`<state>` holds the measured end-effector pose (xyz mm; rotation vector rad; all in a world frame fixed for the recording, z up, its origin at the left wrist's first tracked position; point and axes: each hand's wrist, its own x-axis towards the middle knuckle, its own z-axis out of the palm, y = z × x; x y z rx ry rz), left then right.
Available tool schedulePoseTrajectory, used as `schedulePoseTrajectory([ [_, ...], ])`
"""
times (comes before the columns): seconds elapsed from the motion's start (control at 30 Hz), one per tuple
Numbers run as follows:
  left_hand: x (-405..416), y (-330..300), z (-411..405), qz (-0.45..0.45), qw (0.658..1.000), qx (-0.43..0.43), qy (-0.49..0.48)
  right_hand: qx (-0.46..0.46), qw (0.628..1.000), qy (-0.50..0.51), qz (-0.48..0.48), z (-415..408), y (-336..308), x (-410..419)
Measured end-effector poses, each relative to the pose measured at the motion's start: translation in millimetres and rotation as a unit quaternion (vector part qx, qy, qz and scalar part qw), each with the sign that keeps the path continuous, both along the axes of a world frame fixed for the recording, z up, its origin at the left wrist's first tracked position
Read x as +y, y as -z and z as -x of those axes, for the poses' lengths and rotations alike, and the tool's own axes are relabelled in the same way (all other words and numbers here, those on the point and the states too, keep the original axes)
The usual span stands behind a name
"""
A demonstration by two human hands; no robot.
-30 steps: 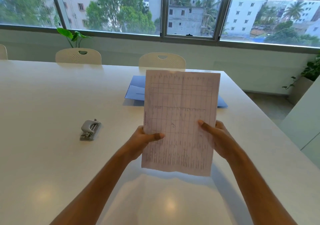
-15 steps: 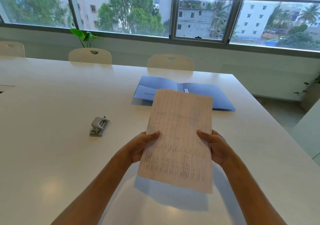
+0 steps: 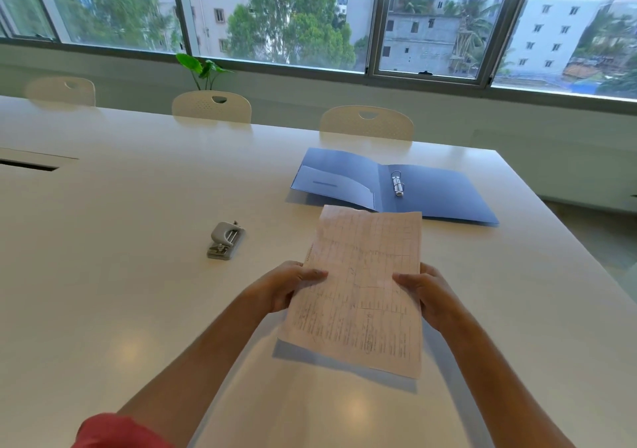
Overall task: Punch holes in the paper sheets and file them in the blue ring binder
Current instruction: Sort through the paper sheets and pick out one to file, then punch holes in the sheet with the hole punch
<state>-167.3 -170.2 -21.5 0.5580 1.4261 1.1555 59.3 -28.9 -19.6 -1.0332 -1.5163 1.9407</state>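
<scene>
I hold a stack of printed paper sheets (image 3: 362, 285) low over the white table (image 3: 120, 275), tilted nearly flat. My left hand (image 3: 286, 287) pinches the stack's left edge, thumb on top. My right hand (image 3: 425, 291) pinches the right edge the same way. The blue ring binder (image 3: 437, 194) lies open just beyond the sheets, its metal rings (image 3: 397, 183) in the middle and a pocket on its left cover. A grey hole punch (image 3: 225, 240) sits on the table to the left of the sheets, apart from both hands.
Three cream chairs (image 3: 212, 106) stand along the table's far side below the windows, with a green plant (image 3: 203, 68) behind them. A dark cable slot (image 3: 31, 165) is set in the table at far left. The table's right edge runs close by the binder.
The sheets have come down from upright in front of me to nearly flat just above the table. The binder's rings are now uncovered. Both hands keep their hold.
</scene>
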Motion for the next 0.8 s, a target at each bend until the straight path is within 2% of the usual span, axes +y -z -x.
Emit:
schedulePoseTrajectory([
  [0.17, -6, -9, 26, 0.006, 0.994, 0.061, -0.092, 0.03, 1.0, 0.004, 0.007, 5, 1, 3],
  [0.33, -11, -23, 61, -0.033, 0.965, 0.146, -0.217, 0.044, 0.999, -0.009, 0.02, 10, 5, 7],
  [0.43, -10, -28, 83, -0.05, 0.929, 0.246, -0.271, 0.045, 0.999, -0.014, 0.027, 12, 9, 9],
  [0.57, -11, -35, 110, -0.054, 0.856, 0.382, -0.344, 0.051, 0.998, -0.016, 0.033, 14, 10, 14],
  [0.67, -14, -37, 126, -0.042, 0.823, 0.43, -0.37, 0.044, 0.998, -0.019, 0.027, 17, 10, 16],
  [0.8, -18, -23, 145, 0.02, 0.804, 0.447, -0.391, 0.036, 0.999, -0.027, 0.028, 21, 11, 20],
])
